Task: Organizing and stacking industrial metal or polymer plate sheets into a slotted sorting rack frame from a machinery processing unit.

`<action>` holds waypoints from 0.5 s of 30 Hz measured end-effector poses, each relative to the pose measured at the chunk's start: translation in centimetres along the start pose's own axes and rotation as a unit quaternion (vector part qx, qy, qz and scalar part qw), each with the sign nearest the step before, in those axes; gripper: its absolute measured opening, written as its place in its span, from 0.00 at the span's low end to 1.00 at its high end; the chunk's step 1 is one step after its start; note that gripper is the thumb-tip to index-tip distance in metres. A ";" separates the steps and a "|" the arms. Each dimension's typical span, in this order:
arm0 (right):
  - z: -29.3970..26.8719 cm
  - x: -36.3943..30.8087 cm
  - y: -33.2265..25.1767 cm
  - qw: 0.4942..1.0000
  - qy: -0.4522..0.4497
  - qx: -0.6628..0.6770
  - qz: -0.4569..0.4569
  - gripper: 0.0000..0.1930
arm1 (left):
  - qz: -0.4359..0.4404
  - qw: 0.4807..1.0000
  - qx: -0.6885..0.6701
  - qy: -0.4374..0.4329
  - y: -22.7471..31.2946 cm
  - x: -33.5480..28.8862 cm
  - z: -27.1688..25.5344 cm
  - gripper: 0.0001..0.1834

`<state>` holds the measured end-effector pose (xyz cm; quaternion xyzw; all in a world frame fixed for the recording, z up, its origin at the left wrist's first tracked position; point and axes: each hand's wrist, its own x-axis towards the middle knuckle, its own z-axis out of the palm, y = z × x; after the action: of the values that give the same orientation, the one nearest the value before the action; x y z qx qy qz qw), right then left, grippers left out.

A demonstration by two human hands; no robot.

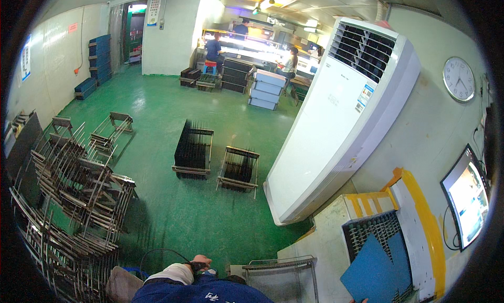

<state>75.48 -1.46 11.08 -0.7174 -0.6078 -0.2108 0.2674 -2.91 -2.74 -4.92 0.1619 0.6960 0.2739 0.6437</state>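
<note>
Stacked metal racks (73, 198) at your far left. Your left hand (199, 262) sits low against your chest, fingers curled; what they hold you cannot tell. Wire basket (281, 274) just right of it. Blue panels (375, 266) in the slotted machine. Right fingertip (363, 301) barely shows; its state you cannot tell.

Blue sheets (374, 274) at the machine's slotted opening
Two flat blue panels, overlapping; tilted against the dark grille; lower right, just beside the yellow-edged frame.

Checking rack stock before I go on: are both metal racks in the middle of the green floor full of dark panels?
No: the left rack is packed with dark panels, the right rack about half full.
</note>
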 end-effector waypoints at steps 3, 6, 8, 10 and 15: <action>2.4 0.6 -1.2 0.979 0.006 0.170 0.114 0.09 | -0.012 1.000 -0.006 0.021 0.3 -2.4 -1.1 0.10; 2.3 1.5 -2.3 0.877 0.023 0.387 0.283 0.10 | -0.009 1.000 -0.009 0.023 -1.6 0.0 -1.7 0.10; -1.7 3.5 -11.2 0.935 -0.012 0.257 0.245 0.10 | -0.016 0.999 -0.017 0.032 -3.3 1.1 -2.8 0.10; -6.9 5.1 -16.8 0.972 -0.028 0.104 0.207 0.11 | -0.023 0.998 0.004 0.057 -2.9 0.8 -2.0 0.14; -2.6 1.8 -7.1 0.900 -0.051 0.284 0.328 0.09 | -0.019 0.999 0.033 0.017 -1.6 0.5 -1.3 0.12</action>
<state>68.84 -0.88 15.15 -0.7790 -0.3853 0.1071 0.4829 -4.03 -3.95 -6.28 0.1654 0.7187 0.2412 0.6308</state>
